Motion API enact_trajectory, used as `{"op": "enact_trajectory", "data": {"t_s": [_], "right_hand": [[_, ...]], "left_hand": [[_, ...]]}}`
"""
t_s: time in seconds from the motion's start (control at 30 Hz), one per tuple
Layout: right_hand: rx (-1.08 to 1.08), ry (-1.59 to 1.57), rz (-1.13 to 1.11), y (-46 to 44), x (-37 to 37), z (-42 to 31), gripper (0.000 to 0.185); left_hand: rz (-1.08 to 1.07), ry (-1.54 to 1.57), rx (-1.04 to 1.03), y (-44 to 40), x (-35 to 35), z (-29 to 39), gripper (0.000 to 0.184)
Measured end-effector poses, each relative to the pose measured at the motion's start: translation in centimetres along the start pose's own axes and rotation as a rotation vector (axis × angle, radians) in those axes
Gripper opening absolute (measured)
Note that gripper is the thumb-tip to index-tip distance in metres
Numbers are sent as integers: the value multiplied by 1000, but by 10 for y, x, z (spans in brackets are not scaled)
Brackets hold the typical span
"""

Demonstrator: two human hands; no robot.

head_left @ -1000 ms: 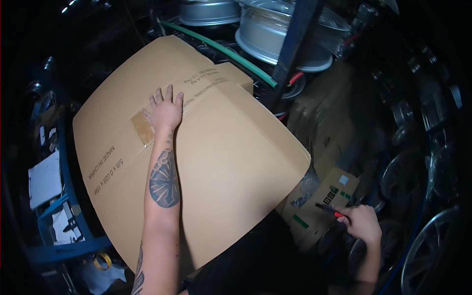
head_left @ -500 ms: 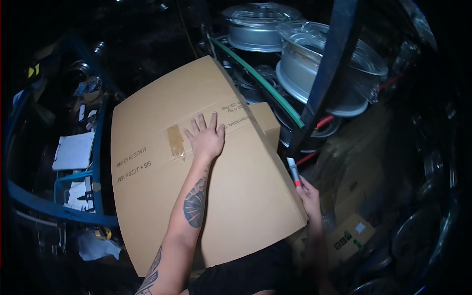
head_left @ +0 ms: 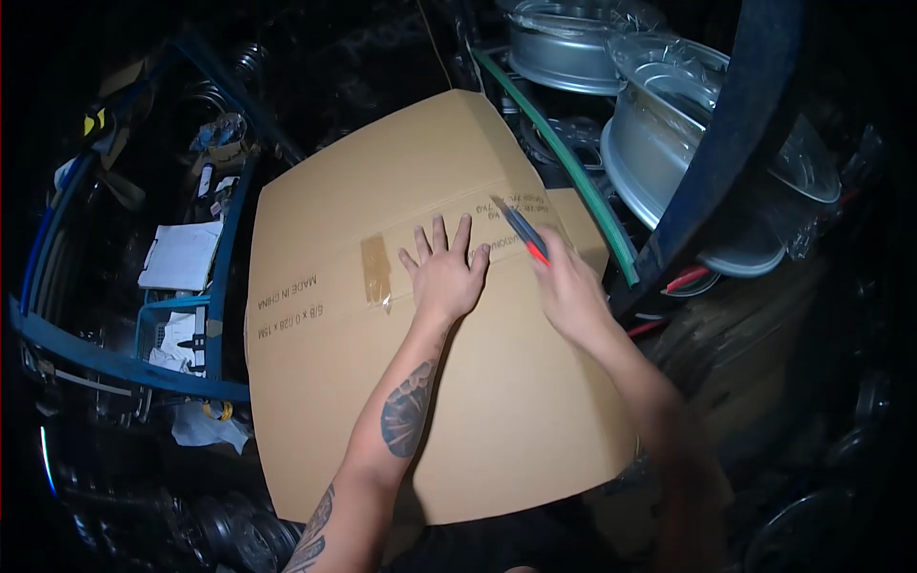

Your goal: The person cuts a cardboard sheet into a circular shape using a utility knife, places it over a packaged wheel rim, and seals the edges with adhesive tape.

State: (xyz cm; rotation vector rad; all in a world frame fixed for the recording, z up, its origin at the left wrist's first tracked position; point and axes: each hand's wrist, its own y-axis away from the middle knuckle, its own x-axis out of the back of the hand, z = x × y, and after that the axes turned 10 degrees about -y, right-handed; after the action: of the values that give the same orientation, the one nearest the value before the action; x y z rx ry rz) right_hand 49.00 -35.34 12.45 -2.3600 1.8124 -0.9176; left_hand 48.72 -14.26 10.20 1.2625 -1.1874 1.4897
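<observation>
Big cardboard sheet [head_left: 516,401] lies right in front of the person: probably light, stiffish but bendy at the creases, best grabbed by opposite edges. Left hand [head_left: 449,284] sits flat on it, fingers spread; right hand [head_left: 571,298] has its fingers wrapped round a utility knife [head_left: 524,231].

A: Light?
B: Dim overall, brightest mid-view, near black around the margins.
A: Left?
B: Seeing a blue metal frame [head_left: 105,358], white papers [head_left: 181,256] just inside its right edge, blue tray [head_left: 172,304] by its near corner.
A: Right?
B: Seeing a rack [head_left: 573,164], green along its front edge, silver wheel rims [head_left: 650,143] behind that, partly in clear film. Dark blue post [head_left: 731,124] at its near corner.
A: Floor?
B: Too dark and blurred below the post to read.
</observation>
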Motion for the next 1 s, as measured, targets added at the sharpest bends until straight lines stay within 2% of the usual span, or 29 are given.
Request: {"op": "enact_trajectory", "data": {"t_s": [0.03, 0.17, 0.23, 0.3, 0.37, 0.4, 0.57, 0.63, 0.77, 0.8, 0.9, 0.93, 0.97, 1.0], "right_hand": [[-1, -78, 10, -40, -20, 20, 45], [-210, 77, 100, -188, -58, 46, 53], [-176, 88, 143, -252, -75, 73, 48], [-256, 92, 120, -309, -86, 94, 39], [-336, 188, 146, -358, -92, 116, 38], [-304, 203, 158, -376, -94, 127, 40], [-229, 512, -4, -431, -98, 131, 39], [-259, 619, -62, -454, -94, 133, 46], [-328, 689, -119, -473, -95, 113, 42], [-229, 782, -101, -496, -99, 139, 40], [-226, 796, -256, -516, -95, 146, 42], [43, 982, -293, -524, -90, 157, 41], [-84, 861, -288, -532, -91, 170, 41], [-209, 739, -278, -514, -91, 148, 41]], "left_hand": [[3, 16, -2, -1, 2, 1, 69], [35, -12, -23, -1, -3, -6, 68], [41, 4, -18, -1, 0, -8, 67], [54, 13, -22, -1, -2, -9, 67], [57, 22, -24, -3, -3, -9, 67], [59, 25, -27, -3, -4, -9, 67], [99, 48, -28, -2, -9, -10, 68], [120, 52, -28, -2, -10, -9, 68], [161, 56, -25, 0, -14, -11, 68], [169, 49, -27, 0, -15, -11, 68], [173, 50, -29, 0, -13, -11, 68], [171, 49, -30, 0, -12, -11, 68], [171, 47, -27, 1, -13, -11, 68], [173, 46, -26, 1, -13, -11, 67]]}}
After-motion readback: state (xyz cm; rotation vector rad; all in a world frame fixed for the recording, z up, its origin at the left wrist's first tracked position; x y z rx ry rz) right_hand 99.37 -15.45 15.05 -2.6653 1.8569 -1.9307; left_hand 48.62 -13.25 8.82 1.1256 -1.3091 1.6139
